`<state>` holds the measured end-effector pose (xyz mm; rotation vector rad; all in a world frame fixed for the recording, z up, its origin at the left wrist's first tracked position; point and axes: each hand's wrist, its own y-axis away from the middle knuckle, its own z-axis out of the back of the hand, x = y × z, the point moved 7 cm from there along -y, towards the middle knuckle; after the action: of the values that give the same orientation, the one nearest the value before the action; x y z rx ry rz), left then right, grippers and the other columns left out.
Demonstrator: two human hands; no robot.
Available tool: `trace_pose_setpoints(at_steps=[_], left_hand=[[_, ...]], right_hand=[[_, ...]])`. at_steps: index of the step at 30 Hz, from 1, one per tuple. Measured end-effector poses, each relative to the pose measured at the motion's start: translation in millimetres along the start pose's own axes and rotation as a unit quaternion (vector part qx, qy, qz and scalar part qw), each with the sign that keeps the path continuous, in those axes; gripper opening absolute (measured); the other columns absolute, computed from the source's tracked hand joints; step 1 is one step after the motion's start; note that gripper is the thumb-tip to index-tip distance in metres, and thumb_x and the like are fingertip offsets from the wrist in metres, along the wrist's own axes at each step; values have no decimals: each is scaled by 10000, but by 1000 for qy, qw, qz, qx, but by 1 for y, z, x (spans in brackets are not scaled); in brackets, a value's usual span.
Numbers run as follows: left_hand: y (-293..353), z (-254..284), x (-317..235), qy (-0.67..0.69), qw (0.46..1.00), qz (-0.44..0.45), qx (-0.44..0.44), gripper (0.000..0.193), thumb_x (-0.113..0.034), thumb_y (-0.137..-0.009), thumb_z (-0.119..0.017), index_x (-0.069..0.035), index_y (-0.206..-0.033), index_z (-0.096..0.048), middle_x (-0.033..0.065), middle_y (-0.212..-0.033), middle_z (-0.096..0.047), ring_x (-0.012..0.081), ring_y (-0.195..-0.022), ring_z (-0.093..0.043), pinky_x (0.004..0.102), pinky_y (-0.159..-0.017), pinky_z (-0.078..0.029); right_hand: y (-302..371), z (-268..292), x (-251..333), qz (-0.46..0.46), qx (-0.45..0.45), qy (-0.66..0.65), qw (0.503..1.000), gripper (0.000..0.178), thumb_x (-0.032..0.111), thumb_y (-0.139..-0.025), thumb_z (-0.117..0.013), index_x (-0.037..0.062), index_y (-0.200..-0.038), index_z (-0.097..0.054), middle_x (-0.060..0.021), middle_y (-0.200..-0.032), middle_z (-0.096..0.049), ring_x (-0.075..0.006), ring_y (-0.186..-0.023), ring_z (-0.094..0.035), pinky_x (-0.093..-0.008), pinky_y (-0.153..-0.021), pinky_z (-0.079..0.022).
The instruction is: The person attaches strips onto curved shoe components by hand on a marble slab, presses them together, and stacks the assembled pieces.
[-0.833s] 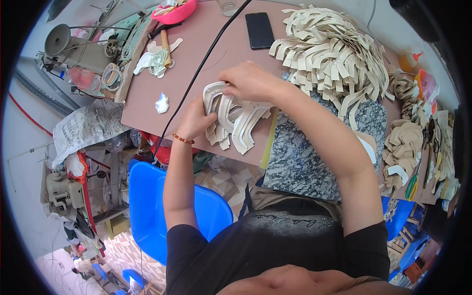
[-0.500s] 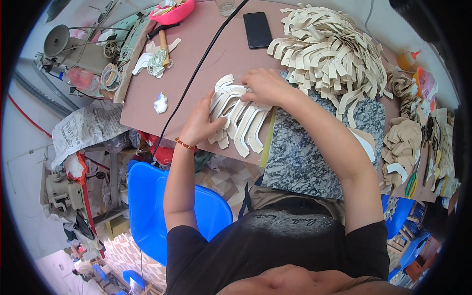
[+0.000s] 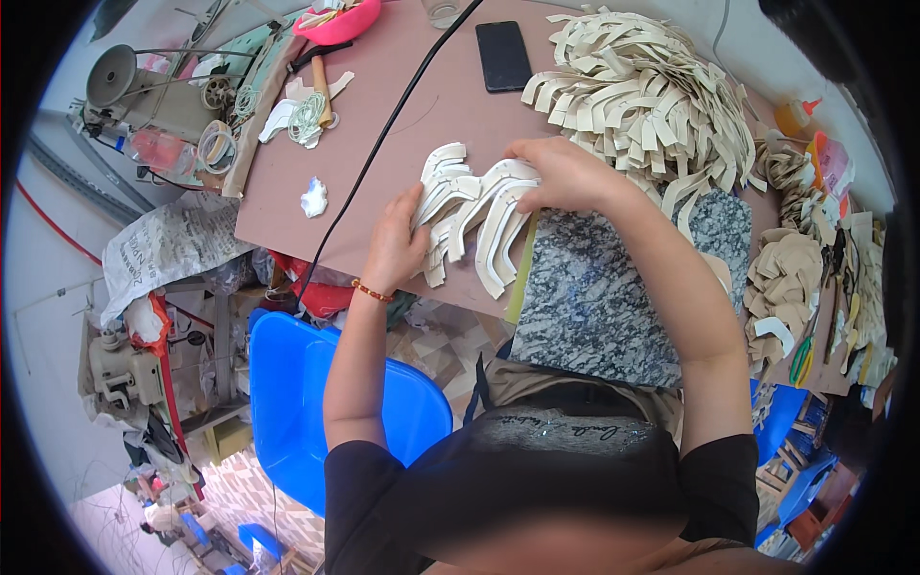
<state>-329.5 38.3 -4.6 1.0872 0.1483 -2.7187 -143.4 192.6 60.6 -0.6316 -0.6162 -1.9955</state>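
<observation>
A small fanned stack of cream-white curved strips (image 3: 467,216) lies on the pinkish-brown table (image 3: 383,158). It has parted into a left and a right bunch. My left hand (image 3: 391,247) is closed on the outer left edge of the left bunch, with the thumb toward the strips. The right bunch sits under my right hand (image 3: 567,176), whose fingers and thumb pinch its upper right end. Part of the strips is hidden by my fingers. Just right of them is a speckled grey stone slab (image 3: 604,287) with a yellow-green edge.
A big heap of similar strips (image 3: 642,101) stands at the back right, beside a black phone (image 3: 503,57). A black cable (image 3: 398,105) crosses the table. Far left lie a hammer (image 3: 320,86), a pink bowl (image 3: 337,21) and a sewing machine (image 3: 153,101). A blue chair (image 3: 297,402) stands in front.
My right hand has shifted right, spreading the right bunch away from the left one. My left hand has moved slightly right, its fingers drawn closer in along the strips' edge.
</observation>
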Motion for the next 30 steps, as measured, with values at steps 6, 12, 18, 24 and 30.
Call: trace_pose_setpoints(at_steps=[6,12,18,24,30], left_hand=[[11,-15,8,-71,993,-47,-77,593,-48,-885,-596,63,-1450,-456,253,-1399,-537,394,-1305,-521,419,-1113,-416],[18,-8,27,358,929,75,-61,516,-161,-1055,-541,29,-1515,-406,185,-1478,-507,286,-1415,-456,393,-1188,-352],[10,1,41,441,879,114,-140,599,-401,-1119,-390,13,-1552,-356,217,-1537,-449,293,-1448,-413,431,-1213,-313],[33,-31,14,-3,995,-51,-86,702,-198,-976,-649,52,-1547,-325,227,-1600,-359,356,-1496,-328,447,-1229,-265],[39,11,-54,-21,964,-67,-257,454,-67,-972,-656,32,-1400,-543,150,-1426,-573,264,-1316,-540,408,-1128,-390]], right_hand=[[11,24,-14,15,50,-113,992,527,217,-846,-772,-55,-1278,-640,-168,-1118,-735,-260,-1003,-708,-347,-911,-545],[12,44,20,114,42,-309,943,450,195,-908,-727,-40,-1282,-637,-74,-1140,-706,-139,-1022,-660,-284,-899,-535],[-37,-49,-11,10,-59,-47,997,365,195,-812,-764,-23,-1097,-696,-160,-1085,-710,-335,-1024,-677,-443,-911,-527],[35,-19,26,83,-301,145,939,370,216,-793,-793,51,-1100,-669,-121,-1028,-618,-299,-978,-626,-422,-828,-488],[178,3,-33,-30,-329,5,944,131,128,-899,-711,57,-1007,-726,-100,-934,-696,-301,-843,-666,-385,-761,-517]])
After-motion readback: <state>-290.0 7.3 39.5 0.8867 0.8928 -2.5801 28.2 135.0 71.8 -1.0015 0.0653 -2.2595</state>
